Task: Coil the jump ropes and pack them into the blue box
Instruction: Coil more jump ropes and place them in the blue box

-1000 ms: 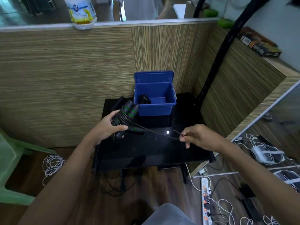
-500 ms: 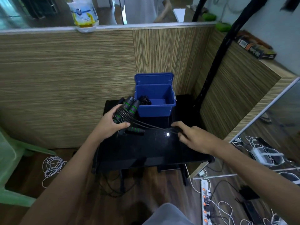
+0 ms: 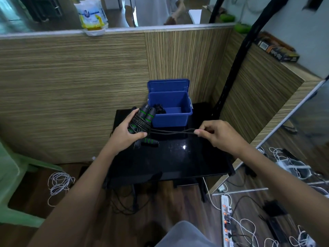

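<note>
- Since half a second before, our right hand point(image 3: 219, 135) had lifted off the black table point(image 3: 178, 157) and drawn back to the right, pulling the loose cord with it; the left hand point(image 3: 127, 133) had stayed by the box with its bundle.
- Far left, we saw a pale green chair point(image 3: 12, 175) and a tangle of white cable point(image 3: 59, 182) on the wooden floor.
- Up on the partition ledge point(image 3: 53, 32) sat a white and yellow bag point(image 3: 91, 15) in a small dish.
- Our left hand was curled tight around the jump rope handles point(image 3: 142, 119), black with green bands, cord wound several turns across them; thumb pressed on the front of the bundle.
- Just below that hand, one more green-banded handle point(image 3: 149, 141) lay flat on the table.
- From the bundle, the loose cord point(image 3: 170, 132) ran in two strands to the right, raised off the tabletop and nearly level.
- Behind it stood the blue box point(image 3: 170, 120), lid point(image 3: 168, 85) tipped up against the wood panel, open, at the back of the table, just right of our left hand.
- Inside, in the left corner, we could make out a dark coiled rope point(image 3: 159, 109); the rest of the box floor showed blue.
- Our right hand pinched the far loop of the cord between thumb and forefinger, the other fingers loosely curled, held above the table's right side.
- Far right on the floor, a white power strip point(image 3: 227, 220) and more cables lay scattered.
</note>
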